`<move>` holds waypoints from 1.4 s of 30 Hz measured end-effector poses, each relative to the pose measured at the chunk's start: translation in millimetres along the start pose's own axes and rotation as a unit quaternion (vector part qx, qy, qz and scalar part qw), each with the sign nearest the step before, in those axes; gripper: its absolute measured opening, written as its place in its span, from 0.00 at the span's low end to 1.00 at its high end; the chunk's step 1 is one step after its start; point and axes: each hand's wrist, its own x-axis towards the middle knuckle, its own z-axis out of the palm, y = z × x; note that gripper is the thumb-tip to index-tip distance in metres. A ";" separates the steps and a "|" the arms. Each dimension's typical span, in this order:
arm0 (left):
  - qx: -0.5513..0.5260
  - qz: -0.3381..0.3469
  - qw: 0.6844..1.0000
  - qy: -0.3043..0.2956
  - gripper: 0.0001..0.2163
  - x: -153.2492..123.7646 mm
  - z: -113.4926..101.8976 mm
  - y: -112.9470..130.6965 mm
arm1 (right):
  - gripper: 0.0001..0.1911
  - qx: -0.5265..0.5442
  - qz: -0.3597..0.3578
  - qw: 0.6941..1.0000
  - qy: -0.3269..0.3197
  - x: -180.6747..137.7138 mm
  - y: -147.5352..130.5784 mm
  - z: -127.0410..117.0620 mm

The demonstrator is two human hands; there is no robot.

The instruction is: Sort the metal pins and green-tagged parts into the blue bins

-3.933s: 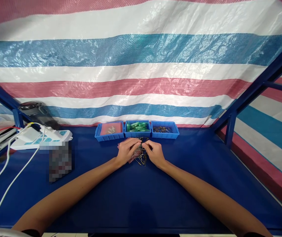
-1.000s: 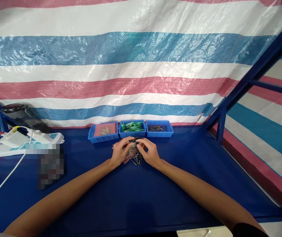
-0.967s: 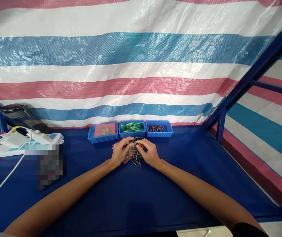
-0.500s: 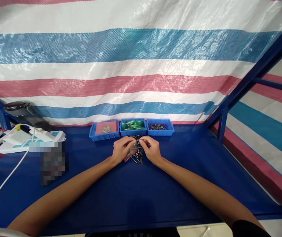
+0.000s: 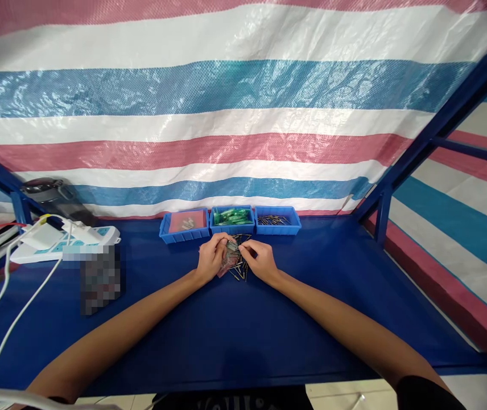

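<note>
My left hand (image 5: 211, 259) is closed in a pinch at the left edge of a small pinkish clear bag (image 5: 228, 259) with small parts in it. What its fingertips hold is hidden. My right hand (image 5: 260, 259) is also pinched, just right of the bag; the thing in it, if any, is too small to name. Between and below the hands lies a loose pile of thin dark metal pins with brassy parts (image 5: 239, 272), partly under the bag. A small gap separates the two sets of fingertips.
Behind my hands stand three blue bins: one with a pink sheet and small pale parts (image 5: 164, 232), one with green pieces (image 5: 232, 229), one with dark pins (image 5: 277, 230). At left are a power strip (image 5: 107, 234), white cables, a dark bottle (image 5: 58, 199) and a blurred object (image 5: 102, 280).
My fingertips have drawn apart; before, they nearly met over a small pale piece. More of the bag shows between them now. The whole view has shifted slightly.
</note>
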 end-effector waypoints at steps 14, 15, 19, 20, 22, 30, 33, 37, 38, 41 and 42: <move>0.053 0.037 0.998 -0.010 0.14 1.4 0.7 -6.0 | 0.10 0.025 0.003 1.000 0.011 -0.3 -2.0 -2.9; 0.049 0.039 0.998 -0.011 0.13 1.3 0.9 -6.3 | 0.10 0.028 0.007 0.999 0.016 -0.5 -1.9 -2.8; 0.048 0.087 0.995 -0.012 0.11 1.6 0.3 -6.7 | 0.11 0.032 0.023 0.999 0.021 -1.6 -1.0 -2.4; 0.050 0.096 0.994 -0.012 0.11 1.7 0.1 -6.7 | 0.12 0.033 0.023 0.999 0.019 -1.8 -0.8 -2.4; 0.051 0.102 0.993 -0.012 0.11 1.8 -0.1 -6.9 | 0.12 0.035 0.021 0.999 0.016 -2.0 -0.4 -2.4; 0.040 0.074 0.996 0.007 0.08 0.8 2.8 -9.7 | 0.09 0.034 0.000 0.999 0.007 -1.4 -0.2 -2.6; 0.034 0.060 0.998 0.007 0.09 0.6 4.0 -9.9 | 0.09 0.031 -0.007 0.999 -0.009 -0.8 0.7 -2.6; 0.027 0.037 0.999 0.008 0.10 0.2 4.5 -10.6 | 0.09 0.027 -0.016 0.999 -0.027 -0.4 1.9 -1.8; 0.026 0.035 0.999 0.006 0.10 0.1 4.4 -11.0 | 0.09 0.024 -0.017 0.999 -0.031 -0.5 2.0 -1.7; 0.028 0.046 0.999 0.001 0.10 -0.3 3.8 -11.8 | 0.10 0.015 -0.022 0.999 -0.031 -1.6 1.7 -1.7; 0.031 0.051 0.998 0.001 0.10 -0.4 3.5 -11.7 | 0.11 0.013 -0.023 0.999 -0.027 -2.1 1.7 -2.0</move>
